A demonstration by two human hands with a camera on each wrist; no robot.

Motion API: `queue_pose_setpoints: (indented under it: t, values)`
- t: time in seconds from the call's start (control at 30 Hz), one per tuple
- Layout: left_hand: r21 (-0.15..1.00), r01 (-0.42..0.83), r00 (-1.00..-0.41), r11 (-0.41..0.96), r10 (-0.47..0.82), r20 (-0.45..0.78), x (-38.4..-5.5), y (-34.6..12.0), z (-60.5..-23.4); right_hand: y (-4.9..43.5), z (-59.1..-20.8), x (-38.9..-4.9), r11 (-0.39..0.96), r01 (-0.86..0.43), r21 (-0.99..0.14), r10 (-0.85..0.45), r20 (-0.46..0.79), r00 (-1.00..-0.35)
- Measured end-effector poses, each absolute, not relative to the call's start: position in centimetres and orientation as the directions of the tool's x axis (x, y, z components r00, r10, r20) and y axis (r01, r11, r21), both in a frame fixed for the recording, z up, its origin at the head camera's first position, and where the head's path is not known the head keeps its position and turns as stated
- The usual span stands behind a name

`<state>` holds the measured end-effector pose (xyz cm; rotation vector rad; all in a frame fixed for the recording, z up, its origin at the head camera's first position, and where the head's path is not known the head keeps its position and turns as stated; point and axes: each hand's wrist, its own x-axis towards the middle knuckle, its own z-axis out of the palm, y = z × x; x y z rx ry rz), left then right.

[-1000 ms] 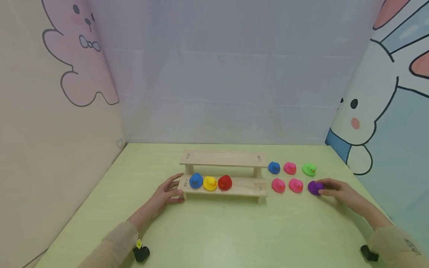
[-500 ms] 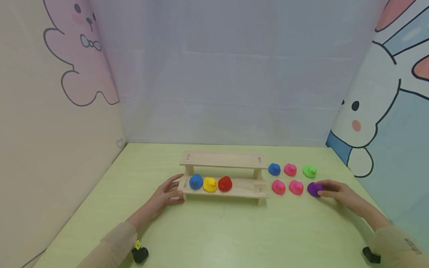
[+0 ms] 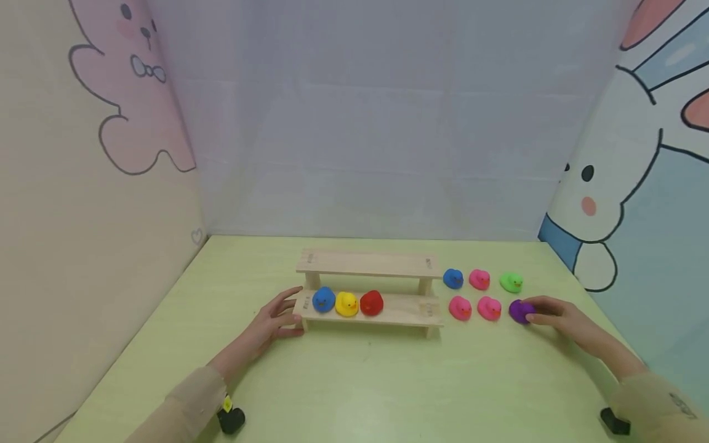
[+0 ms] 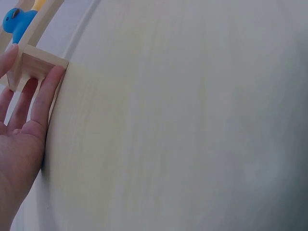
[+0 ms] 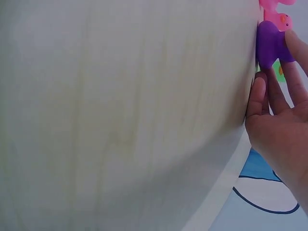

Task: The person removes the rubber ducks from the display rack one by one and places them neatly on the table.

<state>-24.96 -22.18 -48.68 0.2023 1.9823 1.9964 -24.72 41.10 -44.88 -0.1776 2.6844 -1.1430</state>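
My left hand holds the left end of a two-tier wooden stand, thumb and fingers spread about its lower board and leg. In the left wrist view, fingertips reach the leg below a blue duck. On the lower tier sit a blue duck, a yellow duck and a red duck, side by side at the left and middle. To the right, my right hand pinches a purple rubber duck between thumb and fingers, low at the table. The right wrist view shows the same purple duck.
Right of the stand, another blue duck, a pink duck and a green duck form a back row. Two pink ducks stand before them. Cloth walls enclose the pale green table behind and at both sides.
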Motion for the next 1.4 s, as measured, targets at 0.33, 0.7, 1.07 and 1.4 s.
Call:
queue_pose_setpoints:
  t: [0.33, 0.7, 1.07, 1.4]
  values:
    - [0.993, -0.120, -0.940, 0.018, 0.320, -0.120, -25.0, -22.2, -48.5, 41.0, -43.2, -25.0, 0.746, -0.117, -0.656, -0.228, -0.086, -0.970]
    - [0.993, -0.118, -0.941, 0.026, 0.318, -0.120, -24.8, -22.4, -48.7, 34.5, -37.7, -25.4, 0.684, -0.363, -0.634, -0.251, 0.263, -0.932]
    - [0.993, -0.114, -0.942, 0.025, 0.316, -0.116, -24.9, -22.3, -48.5, 23.7, -36.1, -25.5, 0.488, -0.613, -0.621, -0.462, 0.412, -0.785]
    - [0.994, -0.106, -0.942, 0.023, 0.319, -0.108, -24.7, -22.2, -48.3, 16.0, -37.8, -25.6, 0.428, -0.638, -0.641, -0.610, 0.317, -0.727]
